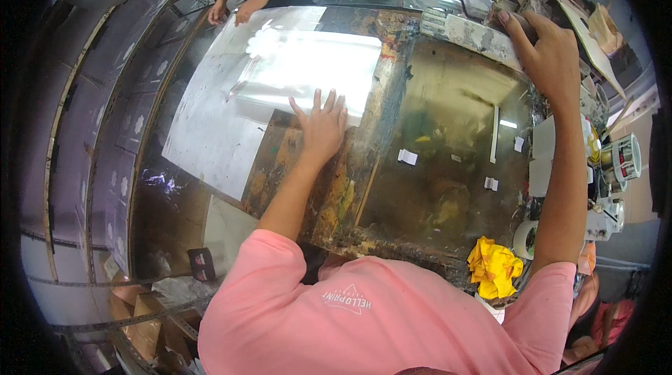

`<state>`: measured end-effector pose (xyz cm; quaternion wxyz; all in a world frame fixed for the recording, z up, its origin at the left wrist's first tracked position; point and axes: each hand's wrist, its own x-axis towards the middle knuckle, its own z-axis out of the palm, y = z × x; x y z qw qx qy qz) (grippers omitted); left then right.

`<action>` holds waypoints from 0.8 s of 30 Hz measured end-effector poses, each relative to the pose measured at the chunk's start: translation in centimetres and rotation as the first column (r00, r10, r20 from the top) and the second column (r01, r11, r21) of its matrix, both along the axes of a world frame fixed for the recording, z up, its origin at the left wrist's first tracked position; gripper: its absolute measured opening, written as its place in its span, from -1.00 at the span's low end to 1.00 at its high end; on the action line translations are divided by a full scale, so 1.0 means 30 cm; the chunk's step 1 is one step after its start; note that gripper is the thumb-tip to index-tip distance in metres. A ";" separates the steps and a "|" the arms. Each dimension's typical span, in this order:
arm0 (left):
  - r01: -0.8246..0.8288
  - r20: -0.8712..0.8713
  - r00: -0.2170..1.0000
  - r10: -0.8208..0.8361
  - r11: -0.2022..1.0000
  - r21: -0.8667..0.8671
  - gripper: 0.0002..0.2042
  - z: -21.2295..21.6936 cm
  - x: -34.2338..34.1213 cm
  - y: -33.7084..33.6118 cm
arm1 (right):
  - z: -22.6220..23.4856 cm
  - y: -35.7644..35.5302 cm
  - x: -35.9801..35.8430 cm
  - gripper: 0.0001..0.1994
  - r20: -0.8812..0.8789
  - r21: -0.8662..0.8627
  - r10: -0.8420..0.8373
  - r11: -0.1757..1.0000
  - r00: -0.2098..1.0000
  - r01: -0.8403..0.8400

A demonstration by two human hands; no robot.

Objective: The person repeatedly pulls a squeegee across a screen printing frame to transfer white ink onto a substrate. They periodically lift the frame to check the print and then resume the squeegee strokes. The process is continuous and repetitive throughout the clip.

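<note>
My left hand (323, 130) lies with its fingers spread on the near edge of a shiny clear plastic sheet (308, 70). A white flower-shaped mark shows at the sheet's far left corner. Beneath it are white paper sheets (217, 133) on a stained wooden board. Raised at the far right, my right hand (549, 49) is closed around a dark brownish piece by the end of a pale, worn bar (469, 35); that piece is mostly hidden by the fingers. The bar borders a framed, see-through amber panel (448, 144), and small white paper pieces (407, 156) lie on it.
Another person's hands (234, 12) are at the far edge of the white paper. A crumpled yellow cloth (494, 267) sits at the panel's near right corner. Metal racks (105, 123) holding marked sheets line the left. Tape rolls and containers (619, 158) crowd the right.
</note>
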<state>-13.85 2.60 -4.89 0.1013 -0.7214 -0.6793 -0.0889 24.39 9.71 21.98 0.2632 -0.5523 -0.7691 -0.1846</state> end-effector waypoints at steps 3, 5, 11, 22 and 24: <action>0.023 -0.026 0.999 -0.022 0.999 0.042 -0.54 -0.006 -0.022 0.018 | -0.011 -0.005 0.004 -0.35 -0.004 0.013 0.015 1.000 1.000 -0.015; 0.010 0.014 1.000 -0.010 0.999 -0.048 -0.53 0.007 -0.037 0.039 | -0.028 -0.005 0.003 -0.35 -0.051 0.111 0.073 0.991 0.996 -0.067; 0.035 0.202 0.979 -0.035 0.999 0.004 -0.49 0.179 -0.060 0.128 | -0.029 0.005 0.018 -0.38 -0.023 0.087 0.075 0.994 0.997 -0.073; 0.471 0.270 0.859 -0.436 0.878 -0.081 -0.16 0.072 0.607 -0.016 | -0.016 -0.007 0.011 -0.34 -0.068 0.106 0.092 0.991 0.993 -0.085; 0.494 0.166 0.867 -0.470 0.853 -0.169 0.07 0.028 0.667 -0.046 | -0.014 -0.010 0.013 -0.35 -0.046 0.056 0.093 0.994 0.995 -0.090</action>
